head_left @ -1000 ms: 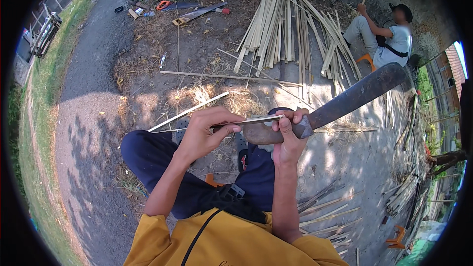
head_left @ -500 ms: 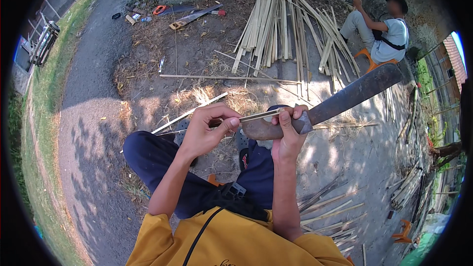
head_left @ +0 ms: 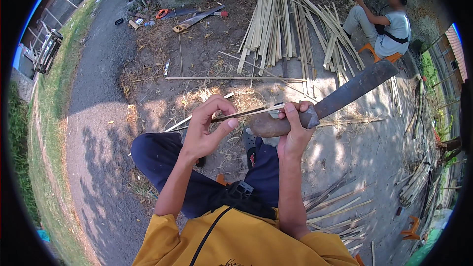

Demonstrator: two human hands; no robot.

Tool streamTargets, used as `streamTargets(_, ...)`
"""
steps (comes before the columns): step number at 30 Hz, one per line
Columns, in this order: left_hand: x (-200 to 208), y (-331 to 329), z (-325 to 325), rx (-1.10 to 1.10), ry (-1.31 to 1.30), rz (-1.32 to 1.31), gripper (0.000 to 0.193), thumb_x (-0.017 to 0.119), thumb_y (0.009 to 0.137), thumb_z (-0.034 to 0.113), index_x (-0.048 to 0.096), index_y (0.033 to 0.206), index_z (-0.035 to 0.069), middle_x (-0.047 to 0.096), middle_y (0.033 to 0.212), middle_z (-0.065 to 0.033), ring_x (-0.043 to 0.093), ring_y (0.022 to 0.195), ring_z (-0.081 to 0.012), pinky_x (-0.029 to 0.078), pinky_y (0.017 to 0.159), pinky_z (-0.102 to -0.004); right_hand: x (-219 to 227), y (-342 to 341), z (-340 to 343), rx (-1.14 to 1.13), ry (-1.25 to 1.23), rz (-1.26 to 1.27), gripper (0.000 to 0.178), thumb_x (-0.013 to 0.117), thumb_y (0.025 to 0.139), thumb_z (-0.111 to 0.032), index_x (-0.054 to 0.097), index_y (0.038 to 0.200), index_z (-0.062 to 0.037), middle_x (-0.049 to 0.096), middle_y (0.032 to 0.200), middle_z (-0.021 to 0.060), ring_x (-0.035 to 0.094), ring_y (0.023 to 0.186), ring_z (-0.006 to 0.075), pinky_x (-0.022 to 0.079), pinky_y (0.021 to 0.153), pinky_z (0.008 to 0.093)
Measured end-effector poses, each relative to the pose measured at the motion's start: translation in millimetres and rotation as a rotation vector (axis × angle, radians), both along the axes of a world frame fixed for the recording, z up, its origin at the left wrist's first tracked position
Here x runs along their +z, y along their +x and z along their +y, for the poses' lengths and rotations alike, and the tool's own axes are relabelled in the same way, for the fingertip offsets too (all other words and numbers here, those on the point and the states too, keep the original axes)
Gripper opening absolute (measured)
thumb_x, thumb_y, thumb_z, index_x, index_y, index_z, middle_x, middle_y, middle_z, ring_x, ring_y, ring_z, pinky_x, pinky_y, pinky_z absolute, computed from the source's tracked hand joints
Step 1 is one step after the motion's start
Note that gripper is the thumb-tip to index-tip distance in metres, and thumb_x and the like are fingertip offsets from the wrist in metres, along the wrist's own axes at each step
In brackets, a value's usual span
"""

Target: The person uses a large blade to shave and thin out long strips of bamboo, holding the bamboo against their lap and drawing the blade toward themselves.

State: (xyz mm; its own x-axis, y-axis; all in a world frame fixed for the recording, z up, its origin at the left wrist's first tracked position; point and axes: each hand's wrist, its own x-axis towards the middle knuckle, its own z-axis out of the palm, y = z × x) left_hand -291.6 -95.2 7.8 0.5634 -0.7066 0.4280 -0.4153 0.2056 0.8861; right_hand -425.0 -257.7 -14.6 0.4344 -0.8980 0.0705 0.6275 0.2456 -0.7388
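Observation:
My left hand (head_left: 204,125) is closed round one end of a thin bamboo strip (head_left: 257,111), in front of my lap. The strip runs right to my right hand (head_left: 294,130), whose fingers are wrapped round a machete (head_left: 357,88) where its handle meets the blade. The machete's curved wooden handle (head_left: 268,127) points left, just under the strip. Its long dark blade slants up and to the right. The strip's right end meets my right fingers, and its exact contact with them is partly hidden.
Ahead lies a large pile of pale bamboo strips (head_left: 268,29), with saws (head_left: 197,18) to its left. A co-worker (head_left: 391,27) sits at the far right on an orange stool. More strips (head_left: 340,212) lie near my right side. Paved road (head_left: 98,93) runs along the left.
My left hand has turned slightly, its fingers lifting more round the strip. The strip tilts a little more upward to the right. The whole view has shifted slightly.

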Motion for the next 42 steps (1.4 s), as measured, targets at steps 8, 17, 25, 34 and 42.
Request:
streamTargets(8, 15, -5, 13, 0.049, 0.055, 0.26, 0.011, 0.069, 0.101, 0.01, 0.068, 0.102, -0.001, 0.065, 0.083, -0.0003, 0.059, 0.074, -0.0059, 0.047, 0.066, -0.0231, 11, 0, 4, -0.026, -0.033, 0.052, 0.029, 0.073, 0.091, 0.006, 0.051, 0.102, -0.0106, 0.068, 0.088, 0.0073, 0.062, 0.074, 0.0163, 0.052, 0.076, 0.0321)
streamTargets(17, 44, -1, 30, 0.185, -0.124, 0.036, 0.028, 0.066, 0.106, 0.024, 0.07, 0.106, -0.004, 0.062, 0.081, -0.0008, 0.052, 0.065, -0.0056, 0.04, 0.058, -0.0214, 11, 0, -4, -0.067, 0.029, -0.01, 0.034, 0.075, 0.088, 0.01, 0.051, 0.102, -0.0092, 0.072, 0.089, 0.0109, 0.068, 0.073, 0.0167, 0.055, 0.072, 0.0315)
streamTargets(25, 62, -2, 48, 0.226, -0.33, 0.007, 0.033, 0.062, 0.108, 0.027, 0.066, 0.109, -0.006, 0.06, 0.07, -0.0055, 0.056, 0.055, -0.0099, 0.041, 0.048, -0.0218, 21, -7, -4, -0.055, 0.066, -0.069, 0.033, 0.076, 0.088, 0.008, 0.051, 0.101, -0.009, 0.071, 0.089, 0.0095, 0.067, 0.073, 0.0156, 0.055, 0.072, 0.0311)
streamTargets(34, 75, -15, 45, 0.553, -0.296, -0.304, 0.029, 0.051, 0.112, 0.018, 0.064, 0.115, -0.008, 0.07, 0.077, -0.0157, 0.07, 0.059, -0.0197, 0.057, 0.052, -0.0265, 28, -9, 5, -0.026, 0.091, -0.074, 0.035, 0.077, 0.087, 0.008, 0.052, 0.102, -0.0096, 0.072, 0.089, 0.0099, 0.066, 0.071, 0.0147, 0.054, 0.07, 0.0294)
streamTargets(42, 79, -7, 48, 0.424, -0.41, -0.224, 0.026, 0.05, 0.113, 0.022, 0.059, 0.11, -0.002, 0.052, 0.072, -0.0031, 0.04, 0.055, -0.0057, 0.03, 0.045, -0.0213, 30, -9, 5, -0.047, 0.097, -0.072, 0.034, 0.076, 0.087, 0.008, 0.051, 0.101, -0.0095, 0.072, 0.088, 0.0103, 0.066, 0.071, 0.0156, 0.055, 0.071, 0.0307)
